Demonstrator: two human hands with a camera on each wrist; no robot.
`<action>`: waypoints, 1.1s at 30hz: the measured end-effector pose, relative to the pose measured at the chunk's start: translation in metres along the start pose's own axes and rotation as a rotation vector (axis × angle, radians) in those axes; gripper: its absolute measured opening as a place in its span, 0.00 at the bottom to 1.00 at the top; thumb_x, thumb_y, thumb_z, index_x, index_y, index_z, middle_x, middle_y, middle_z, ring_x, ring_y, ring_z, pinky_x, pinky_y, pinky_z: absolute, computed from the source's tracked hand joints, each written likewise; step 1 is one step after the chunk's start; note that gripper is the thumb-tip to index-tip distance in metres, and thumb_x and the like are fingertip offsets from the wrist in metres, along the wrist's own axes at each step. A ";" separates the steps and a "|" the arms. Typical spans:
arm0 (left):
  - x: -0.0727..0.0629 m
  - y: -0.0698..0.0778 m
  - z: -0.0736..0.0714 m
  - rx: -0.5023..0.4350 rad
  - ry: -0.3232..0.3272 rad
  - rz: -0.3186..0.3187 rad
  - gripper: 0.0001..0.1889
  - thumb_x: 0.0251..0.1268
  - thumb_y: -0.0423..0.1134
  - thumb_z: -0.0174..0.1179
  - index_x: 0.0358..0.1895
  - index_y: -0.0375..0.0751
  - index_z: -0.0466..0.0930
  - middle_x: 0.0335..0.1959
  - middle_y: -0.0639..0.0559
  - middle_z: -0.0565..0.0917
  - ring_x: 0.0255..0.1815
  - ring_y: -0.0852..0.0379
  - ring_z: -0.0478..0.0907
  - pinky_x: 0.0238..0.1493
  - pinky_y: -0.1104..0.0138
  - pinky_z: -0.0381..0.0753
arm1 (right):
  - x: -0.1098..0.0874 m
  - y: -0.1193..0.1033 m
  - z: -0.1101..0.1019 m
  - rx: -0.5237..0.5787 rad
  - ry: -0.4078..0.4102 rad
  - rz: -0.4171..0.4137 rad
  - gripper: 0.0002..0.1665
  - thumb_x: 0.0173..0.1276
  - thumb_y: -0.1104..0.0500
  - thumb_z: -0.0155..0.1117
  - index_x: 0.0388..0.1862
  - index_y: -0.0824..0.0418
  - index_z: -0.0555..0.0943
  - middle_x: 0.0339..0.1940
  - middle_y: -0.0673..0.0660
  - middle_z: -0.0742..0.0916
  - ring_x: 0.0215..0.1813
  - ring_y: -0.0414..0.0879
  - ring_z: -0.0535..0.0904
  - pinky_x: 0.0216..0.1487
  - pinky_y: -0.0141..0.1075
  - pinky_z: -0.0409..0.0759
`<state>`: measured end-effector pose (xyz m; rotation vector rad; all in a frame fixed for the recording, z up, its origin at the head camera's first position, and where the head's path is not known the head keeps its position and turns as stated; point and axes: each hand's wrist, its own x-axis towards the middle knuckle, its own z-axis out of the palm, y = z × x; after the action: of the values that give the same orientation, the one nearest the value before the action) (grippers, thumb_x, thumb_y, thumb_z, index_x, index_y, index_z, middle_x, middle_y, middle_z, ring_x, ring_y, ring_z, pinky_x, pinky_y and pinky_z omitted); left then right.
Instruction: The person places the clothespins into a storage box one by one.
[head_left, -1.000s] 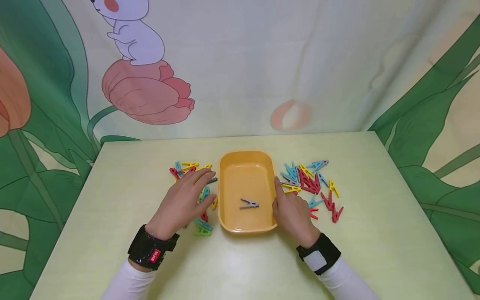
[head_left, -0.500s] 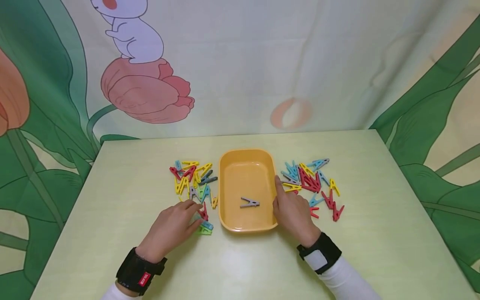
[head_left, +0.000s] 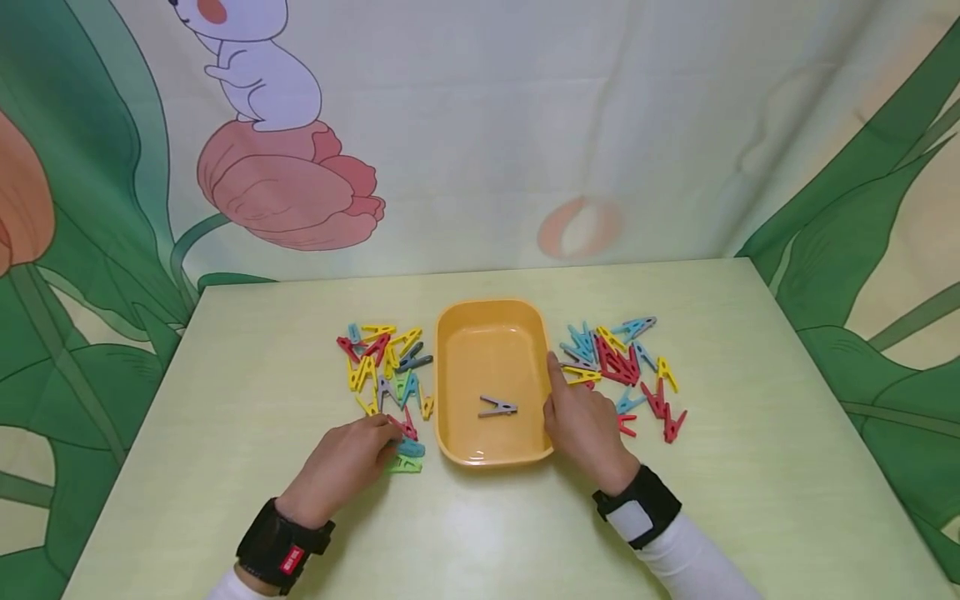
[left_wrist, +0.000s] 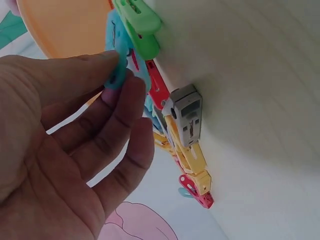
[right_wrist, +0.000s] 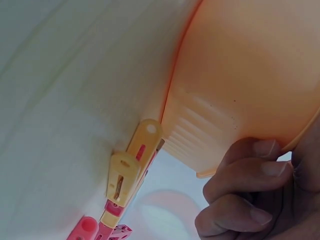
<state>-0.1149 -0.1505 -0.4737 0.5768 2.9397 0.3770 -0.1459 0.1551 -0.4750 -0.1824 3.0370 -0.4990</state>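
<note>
1 blue clip (left_wrist: 117, 42), at 8 o'clock from the tray (head_left: 492, 354), is clamped between thumb and fingers of the left hand (head_left: 341, 462), while the right hand (head_left: 588, 429), fingers curled, grips the tray's rim near 3 o'clock.

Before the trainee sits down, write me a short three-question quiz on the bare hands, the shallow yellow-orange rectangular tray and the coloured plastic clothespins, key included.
1. Multiple choice: how many clothespins lie inside the shallow yellow-orange rectangular tray? A) none B) one C) four
2. True or false: the person's right hand touches the tray's rim.
3. Fill in the colour: the person's left hand pinches a ______ plastic clothespin.

Key
1. B, a single greyish plastic clothespin
2. True
3. light-blue
</note>
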 end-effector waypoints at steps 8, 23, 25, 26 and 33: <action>0.003 -0.003 -0.020 -0.003 0.106 0.024 0.07 0.58 0.35 0.69 0.40 0.44 0.86 0.32 0.57 0.81 0.30 0.63 0.75 0.35 0.68 0.78 | 0.000 -0.002 0.000 -0.017 0.023 -0.018 0.38 0.72 0.58 0.56 0.78 0.60 0.58 0.13 0.51 0.72 0.14 0.46 0.66 0.19 0.34 0.59; 0.055 0.040 -0.092 -0.053 0.351 0.188 0.08 0.64 0.37 0.65 0.44 0.40 0.85 0.36 0.53 0.82 0.29 0.58 0.75 0.31 0.68 0.77 | 0.000 0.000 0.004 -0.001 0.028 -0.012 0.37 0.72 0.59 0.56 0.78 0.60 0.58 0.13 0.51 0.72 0.14 0.45 0.66 0.20 0.34 0.59; 0.063 0.050 -0.093 -0.066 0.361 0.225 0.08 0.64 0.37 0.65 0.43 0.40 0.85 0.35 0.54 0.82 0.29 0.59 0.74 0.30 0.69 0.76 | 0.000 0.000 0.005 -0.003 0.037 -0.018 0.37 0.72 0.59 0.56 0.78 0.60 0.58 0.13 0.51 0.72 0.14 0.45 0.66 0.19 0.33 0.59; 0.067 0.055 -0.093 -0.072 0.360 0.237 0.07 0.64 0.37 0.65 0.43 0.41 0.85 0.35 0.54 0.82 0.29 0.59 0.74 0.30 0.69 0.76 | 0.000 0.000 0.005 -0.003 0.042 -0.019 0.37 0.72 0.59 0.56 0.78 0.60 0.58 0.13 0.51 0.72 0.14 0.45 0.66 0.19 0.33 0.59; 0.088 0.079 -0.073 -0.064 0.313 0.293 0.06 0.64 0.39 0.65 0.41 0.43 0.85 0.36 0.54 0.82 0.32 0.60 0.78 0.36 0.69 0.80 | -0.001 0.000 0.004 0.005 0.035 -0.004 0.37 0.72 0.59 0.57 0.78 0.60 0.59 0.13 0.51 0.72 0.14 0.46 0.66 0.19 0.34 0.59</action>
<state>-0.1798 -0.0620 -0.3886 1.0306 3.1208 0.6431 -0.1449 0.1542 -0.4789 -0.1818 3.0701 -0.5151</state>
